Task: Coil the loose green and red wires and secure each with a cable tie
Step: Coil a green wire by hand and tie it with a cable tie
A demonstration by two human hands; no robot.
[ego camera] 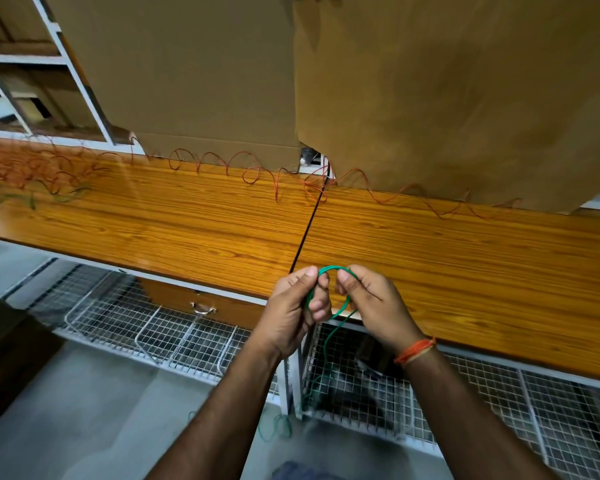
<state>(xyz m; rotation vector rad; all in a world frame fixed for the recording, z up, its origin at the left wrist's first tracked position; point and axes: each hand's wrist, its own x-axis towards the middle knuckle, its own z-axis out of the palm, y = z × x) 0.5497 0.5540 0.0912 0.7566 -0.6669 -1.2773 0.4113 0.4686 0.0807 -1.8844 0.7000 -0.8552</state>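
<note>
The left hand (297,303) and the right hand (371,303) both pinch a small loop of the green wire (329,269) above the front edge of the desk (465,271). Its loose end hangs down to the floor. The red wire (257,171) lies stretched along the back of the desk.

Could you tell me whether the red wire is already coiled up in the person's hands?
No, the red wire lies loose along the table's back edge.
</note>
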